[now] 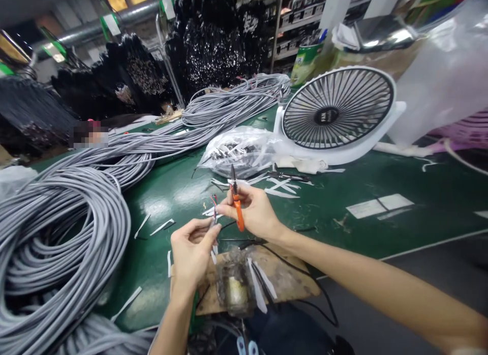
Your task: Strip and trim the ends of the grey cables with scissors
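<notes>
My left hand [192, 248] is closed in a pinch on the end of a thin grey cable [214, 216], with red and black wire tips sticking up from it. My right hand [253, 208] is wrapped round small orange-handled cutters [237, 205], their dark blades pointing up just right of the wire tips. Both hands hover over the near edge of a green table [335, 202], above a wooden board [284, 281] that carries a small taped-over fixture [234, 286].
Large coils of grey cable [57, 233] fill the left side and run to the back. A clear bag of small parts [240, 151] and a white fan [337, 113] sit behind the hands. White strips litter the table. Black bundles stand at the rear.
</notes>
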